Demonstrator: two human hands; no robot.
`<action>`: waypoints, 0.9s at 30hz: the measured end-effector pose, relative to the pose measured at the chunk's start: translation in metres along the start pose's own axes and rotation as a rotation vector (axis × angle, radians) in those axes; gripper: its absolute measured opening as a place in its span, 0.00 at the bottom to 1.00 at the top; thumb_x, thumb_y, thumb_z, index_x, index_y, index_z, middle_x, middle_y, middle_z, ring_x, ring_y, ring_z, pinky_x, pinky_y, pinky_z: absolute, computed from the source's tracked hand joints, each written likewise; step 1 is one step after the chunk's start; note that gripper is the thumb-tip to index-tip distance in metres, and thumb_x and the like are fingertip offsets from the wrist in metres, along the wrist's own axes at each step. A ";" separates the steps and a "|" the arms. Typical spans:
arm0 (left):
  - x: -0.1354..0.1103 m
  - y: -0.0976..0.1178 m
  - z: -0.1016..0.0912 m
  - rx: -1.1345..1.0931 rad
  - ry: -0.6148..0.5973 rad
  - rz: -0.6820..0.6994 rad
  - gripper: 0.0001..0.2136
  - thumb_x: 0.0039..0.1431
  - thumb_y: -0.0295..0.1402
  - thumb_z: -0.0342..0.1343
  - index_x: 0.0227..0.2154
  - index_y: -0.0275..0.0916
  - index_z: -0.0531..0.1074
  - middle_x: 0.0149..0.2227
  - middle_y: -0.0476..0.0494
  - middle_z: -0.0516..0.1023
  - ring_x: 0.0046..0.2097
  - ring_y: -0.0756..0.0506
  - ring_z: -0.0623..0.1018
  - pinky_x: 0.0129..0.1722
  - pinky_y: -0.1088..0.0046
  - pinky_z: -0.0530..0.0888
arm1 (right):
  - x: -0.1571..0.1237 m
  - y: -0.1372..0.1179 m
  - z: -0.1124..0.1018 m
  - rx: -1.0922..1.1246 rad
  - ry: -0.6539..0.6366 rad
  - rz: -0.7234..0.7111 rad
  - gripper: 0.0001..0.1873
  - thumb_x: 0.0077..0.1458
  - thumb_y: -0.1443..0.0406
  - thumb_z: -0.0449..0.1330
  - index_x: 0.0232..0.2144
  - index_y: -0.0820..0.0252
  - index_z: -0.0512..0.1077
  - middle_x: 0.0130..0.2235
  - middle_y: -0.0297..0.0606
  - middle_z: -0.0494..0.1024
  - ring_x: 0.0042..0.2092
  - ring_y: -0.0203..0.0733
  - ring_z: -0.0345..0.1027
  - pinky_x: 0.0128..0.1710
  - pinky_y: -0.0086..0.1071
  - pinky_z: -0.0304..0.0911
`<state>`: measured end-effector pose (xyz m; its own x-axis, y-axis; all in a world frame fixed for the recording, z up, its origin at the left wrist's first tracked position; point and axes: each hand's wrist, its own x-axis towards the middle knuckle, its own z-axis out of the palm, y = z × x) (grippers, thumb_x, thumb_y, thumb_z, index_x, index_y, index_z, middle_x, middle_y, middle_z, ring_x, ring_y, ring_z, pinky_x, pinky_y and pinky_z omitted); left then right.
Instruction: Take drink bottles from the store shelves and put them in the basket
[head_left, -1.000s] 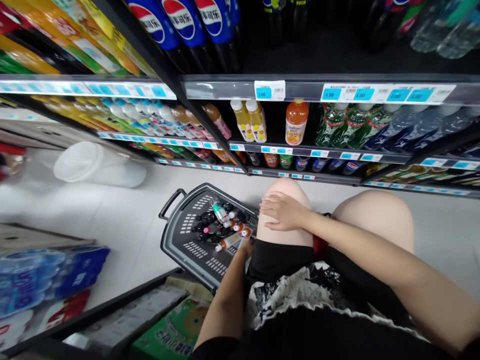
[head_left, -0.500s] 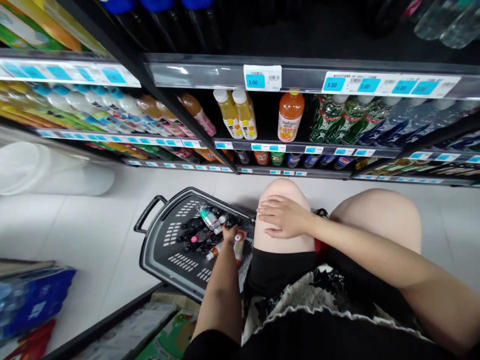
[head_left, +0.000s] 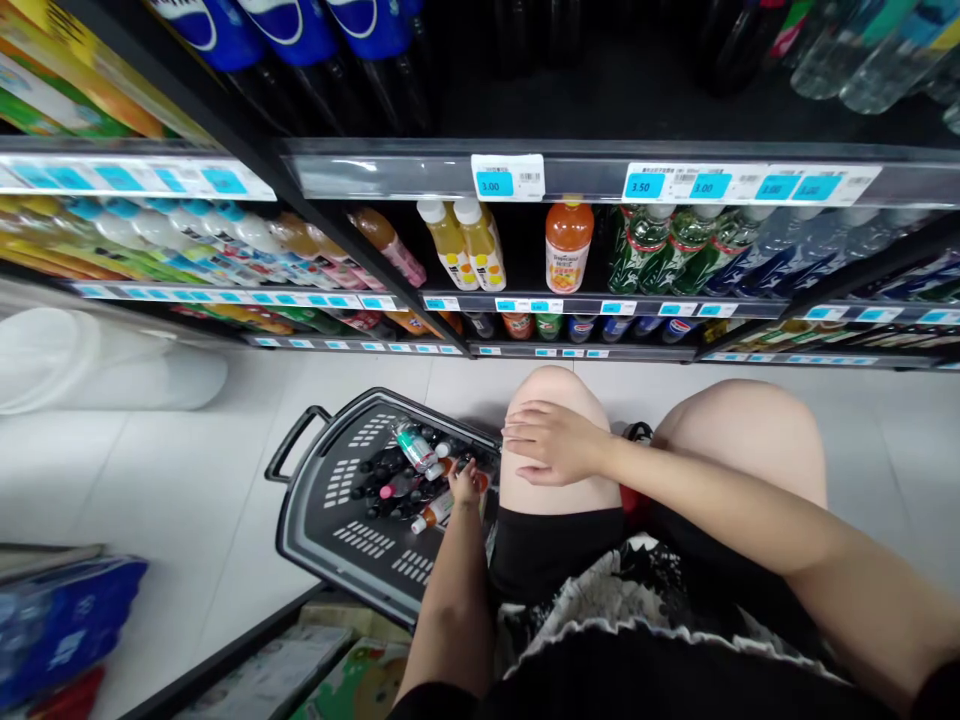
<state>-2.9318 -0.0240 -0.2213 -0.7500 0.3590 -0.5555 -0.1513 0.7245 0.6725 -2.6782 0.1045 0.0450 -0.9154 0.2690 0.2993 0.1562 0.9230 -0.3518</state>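
Note:
My left hand (head_left: 465, 484) is inside a dark grey shopping basket (head_left: 291, 520), above the bottles at its right end. Its fingers look spread, with no bottle visibly lifted in them. Beside it lies an orange drink bottle (head_left: 435, 512) with a white cap; another orange bottle is partly hidden behind the hand. A clear bottle with a teal label (head_left: 414, 446) rests on several dark bottles (head_left: 382, 464), near one with a pink cap (head_left: 388, 491). My right hand (head_left: 559, 443) lies flat on my bent knee, fingers stretched out, holding nothing.
Ahead stand drink shelves with price tags (head_left: 507, 178), two yellow juice bottles (head_left: 477, 248), an orange juice bottle (head_left: 568, 250) and green bottles (head_left: 637, 252). A white bucket (head_left: 112, 365) is on the floor at left. Blue-wrapped packs (head_left: 67, 630) lie lower left.
My left hand has risen a little from among the bottles and its fingers now show spread. My right hand stays on the knee. The view has tilted slightly upward.

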 end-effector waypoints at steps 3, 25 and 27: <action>-0.013 0.004 -0.005 0.079 0.139 0.098 0.15 0.55 0.33 0.61 0.43 0.38 0.66 0.30 0.49 0.71 0.32 0.47 0.74 0.35 0.69 0.71 | 0.000 -0.001 0.001 -0.002 0.006 -0.006 0.19 0.62 0.56 0.56 0.46 0.64 0.76 0.52 0.45 0.77 0.58 0.51 0.65 0.63 0.46 0.54; -0.255 0.286 -0.098 -0.153 0.607 1.210 0.16 0.53 0.41 0.62 0.40 0.35 0.75 0.36 0.42 0.76 0.29 0.49 0.70 0.27 0.73 0.66 | -0.030 0.007 -0.003 0.173 0.324 0.386 0.45 0.61 0.55 0.58 0.71 0.66 0.44 0.71 0.52 0.50 0.70 0.53 0.46 0.68 0.49 0.47; -0.281 0.300 -0.089 -0.302 0.568 1.313 0.15 0.52 0.40 0.62 0.38 0.35 0.75 0.38 0.41 0.76 0.35 0.46 0.73 0.33 0.70 0.70 | -0.034 0.014 -0.012 0.202 0.449 0.420 0.54 0.57 0.50 0.62 0.72 0.64 0.39 0.72 0.52 0.44 0.71 0.54 0.43 0.68 0.49 0.48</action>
<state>-2.8237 0.0397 0.1801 -0.5894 0.3230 0.7404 0.7544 -0.1077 0.6475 -2.6407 0.1122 0.0408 -0.5406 0.7252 0.4264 0.3539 0.6559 -0.6667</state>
